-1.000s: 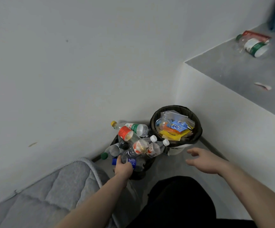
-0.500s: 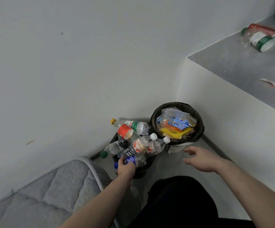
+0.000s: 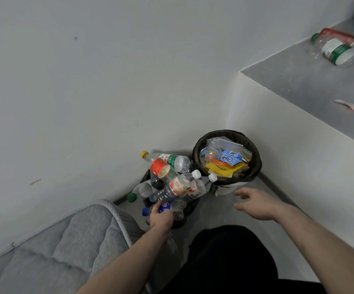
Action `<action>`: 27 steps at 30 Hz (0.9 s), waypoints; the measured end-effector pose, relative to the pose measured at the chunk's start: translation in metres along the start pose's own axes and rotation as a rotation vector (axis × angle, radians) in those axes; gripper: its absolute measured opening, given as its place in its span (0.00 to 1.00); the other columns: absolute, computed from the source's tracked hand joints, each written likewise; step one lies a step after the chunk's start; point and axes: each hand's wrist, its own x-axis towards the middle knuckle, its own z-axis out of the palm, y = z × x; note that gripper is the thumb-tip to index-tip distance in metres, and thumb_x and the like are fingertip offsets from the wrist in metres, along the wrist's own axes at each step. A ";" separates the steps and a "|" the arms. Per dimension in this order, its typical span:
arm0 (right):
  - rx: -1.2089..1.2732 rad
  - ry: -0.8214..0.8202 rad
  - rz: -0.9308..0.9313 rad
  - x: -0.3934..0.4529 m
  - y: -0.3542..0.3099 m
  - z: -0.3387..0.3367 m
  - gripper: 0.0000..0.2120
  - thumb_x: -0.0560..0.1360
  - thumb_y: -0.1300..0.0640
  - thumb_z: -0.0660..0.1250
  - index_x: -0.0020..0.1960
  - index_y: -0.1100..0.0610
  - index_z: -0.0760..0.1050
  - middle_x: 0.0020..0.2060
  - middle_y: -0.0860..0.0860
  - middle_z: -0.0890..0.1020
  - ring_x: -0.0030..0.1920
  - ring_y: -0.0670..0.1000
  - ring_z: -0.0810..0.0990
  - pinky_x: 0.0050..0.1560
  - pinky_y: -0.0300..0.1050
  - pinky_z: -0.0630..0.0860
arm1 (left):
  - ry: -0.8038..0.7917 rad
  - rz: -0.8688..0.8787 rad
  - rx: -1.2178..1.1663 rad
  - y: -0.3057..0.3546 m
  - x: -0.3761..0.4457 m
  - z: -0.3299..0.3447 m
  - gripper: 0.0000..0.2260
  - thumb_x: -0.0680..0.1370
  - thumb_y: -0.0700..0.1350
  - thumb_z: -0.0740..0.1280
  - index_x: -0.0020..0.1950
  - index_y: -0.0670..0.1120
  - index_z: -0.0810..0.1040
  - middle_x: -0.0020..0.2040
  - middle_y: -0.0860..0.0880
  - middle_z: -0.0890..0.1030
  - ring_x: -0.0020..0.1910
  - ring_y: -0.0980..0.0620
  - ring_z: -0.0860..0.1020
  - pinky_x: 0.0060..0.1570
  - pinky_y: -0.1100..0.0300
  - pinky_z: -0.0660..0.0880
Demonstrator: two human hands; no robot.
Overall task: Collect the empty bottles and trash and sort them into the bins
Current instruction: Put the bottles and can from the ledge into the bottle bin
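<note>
head view shows the left hand [image 3: 161, 218] curled around a clear plastic bottle with a blue label and blue cap [image 3: 165, 208] at the near edge of the overfilled black bottle bin [image 3: 179, 221], while the right hand [image 3: 256, 205] hovers open, fingers spread, just beside the black-lined round trash bin [image 3: 254, 166].

Bedroom corner: quilted grey mattress [image 3: 44, 251], liner-lined trash bin [image 3: 254, 158], plain walls.
</note>
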 end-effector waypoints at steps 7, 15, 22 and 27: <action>0.001 -0.011 0.003 0.004 0.000 0.001 0.26 0.78 0.48 0.69 0.75 0.46 0.69 0.72 0.52 0.73 0.70 0.52 0.73 0.67 0.46 0.70 | 0.005 -0.088 -0.076 0.001 0.003 0.001 0.29 0.74 0.26 0.63 0.68 0.53 0.77 0.69 0.41 0.69 0.55 0.42 0.77 0.59 0.47 0.80; -0.007 -0.020 -0.001 0.007 -0.003 0.002 0.25 0.78 0.48 0.68 0.74 0.46 0.69 0.71 0.52 0.74 0.69 0.52 0.75 0.67 0.47 0.71 | -0.022 -0.128 -0.100 0.002 0.004 0.003 0.23 0.72 0.25 0.62 0.50 0.52 0.83 0.65 0.41 0.75 0.58 0.38 0.77 0.59 0.43 0.80; 0.001 -0.030 -0.024 0.008 -0.016 0.002 0.25 0.78 0.48 0.69 0.74 0.47 0.70 0.70 0.52 0.75 0.68 0.51 0.75 0.64 0.44 0.71 | -0.225 -0.077 -0.081 0.021 -0.025 -0.014 0.30 0.71 0.25 0.61 0.67 0.51 0.76 0.65 0.42 0.70 0.57 0.40 0.76 0.54 0.48 0.81; 0.011 -0.059 -0.051 0.014 -0.027 0.008 0.25 0.78 0.49 0.69 0.74 0.49 0.70 0.69 0.50 0.76 0.67 0.50 0.76 0.61 0.41 0.72 | -0.250 -0.145 -0.127 0.023 -0.028 -0.008 0.31 0.71 0.23 0.60 0.68 0.50 0.74 0.65 0.41 0.70 0.55 0.41 0.76 0.43 0.51 0.78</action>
